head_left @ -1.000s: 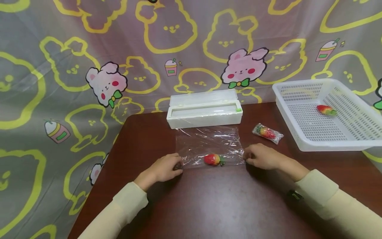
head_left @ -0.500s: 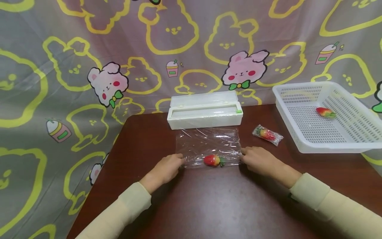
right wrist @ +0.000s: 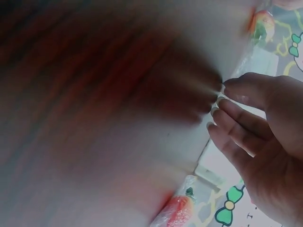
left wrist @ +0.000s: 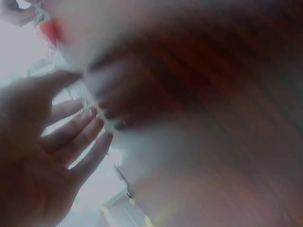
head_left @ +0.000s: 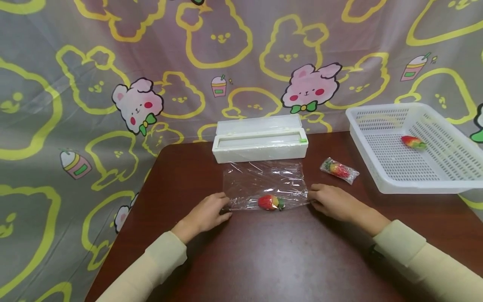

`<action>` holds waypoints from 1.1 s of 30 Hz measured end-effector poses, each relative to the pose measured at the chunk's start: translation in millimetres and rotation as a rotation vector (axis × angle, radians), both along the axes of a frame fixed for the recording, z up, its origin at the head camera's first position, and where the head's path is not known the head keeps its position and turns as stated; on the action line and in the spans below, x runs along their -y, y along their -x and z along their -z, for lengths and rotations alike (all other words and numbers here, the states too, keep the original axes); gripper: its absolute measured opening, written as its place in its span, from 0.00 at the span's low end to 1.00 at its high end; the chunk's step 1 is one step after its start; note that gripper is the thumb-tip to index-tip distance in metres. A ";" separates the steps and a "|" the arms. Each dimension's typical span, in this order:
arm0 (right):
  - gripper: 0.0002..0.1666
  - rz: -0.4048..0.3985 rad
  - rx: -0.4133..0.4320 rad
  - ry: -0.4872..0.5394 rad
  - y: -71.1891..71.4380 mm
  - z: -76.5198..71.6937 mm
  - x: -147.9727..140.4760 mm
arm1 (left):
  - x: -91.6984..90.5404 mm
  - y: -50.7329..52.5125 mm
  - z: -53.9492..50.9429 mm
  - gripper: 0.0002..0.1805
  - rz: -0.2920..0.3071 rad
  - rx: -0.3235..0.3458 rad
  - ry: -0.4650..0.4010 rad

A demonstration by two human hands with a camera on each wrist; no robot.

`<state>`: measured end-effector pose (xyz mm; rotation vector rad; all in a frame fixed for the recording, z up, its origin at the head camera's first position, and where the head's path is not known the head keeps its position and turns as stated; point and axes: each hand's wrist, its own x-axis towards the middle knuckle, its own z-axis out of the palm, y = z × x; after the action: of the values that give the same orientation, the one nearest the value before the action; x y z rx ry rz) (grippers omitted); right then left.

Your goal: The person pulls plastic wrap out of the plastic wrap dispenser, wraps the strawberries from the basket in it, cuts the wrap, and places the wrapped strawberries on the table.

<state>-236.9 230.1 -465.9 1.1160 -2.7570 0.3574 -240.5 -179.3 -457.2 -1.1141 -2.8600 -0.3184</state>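
Note:
A red and yellow toy strawberry (head_left: 268, 202) with green leaves lies at the near edge of a sheet of cling film (head_left: 260, 178); film seems folded over it. My left hand (head_left: 207, 212) rests at the film's left end. In the left wrist view its thumb and fingers (left wrist: 71, 135) are apart, the fingertips at the film. At the film's right end is my right hand (head_left: 333, 202). The right wrist view shows its thumb (right wrist: 246, 87) near the index fingertip, a small gap between them. Behind the sheet stands a white cling film box (head_left: 260, 153), lid raised.
A strawberry wrapped in film (head_left: 339, 170) lies right of the sheet. Further right stands a white perforated basket (head_left: 426, 186), with one bare strawberry (head_left: 413, 142) inside. A patterned curtain (head_left: 181, 50) hangs behind the brown table (head_left: 264, 260).
Both hands first moved inward onto the film's ends, then back outward. The film's near edge now looks drawn a little wider. The strawberry has stayed almost in place.

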 end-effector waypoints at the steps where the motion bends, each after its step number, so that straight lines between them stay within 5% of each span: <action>1: 0.09 -0.001 -0.003 0.001 0.9 0.8 0.0 | -0.7 0.4 0.6 0.08 -0.001 -0.013 0.007; 7: 0.09 -0.044 0.007 0.091 5.7 5.4 -0.8 | 1.6 2.5 5.6 0.05 0.012 -0.076 -0.026; 15: 0.09 -0.077 0.072 0.266 10.5 8.0 -8.1 | 11.9 7.4 8.9 0.04 0.004 0.039 -0.255; 27: 0.04 0.148 0.346 0.388 24.6 4.1 -18.5 | 10.9 26.1 7.9 0.06 -0.097 0.152 -0.376; 33: 0.03 0.204 0.393 0.444 31.9 2.3 -14.5 | 6.5 35.9 4.4 0.06 -0.125 0.160 -0.364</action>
<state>-268.9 244.5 -468.1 0.7055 -2.8503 1.1998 -276.5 -185.8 -461.7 -0.8734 -2.8211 -0.9122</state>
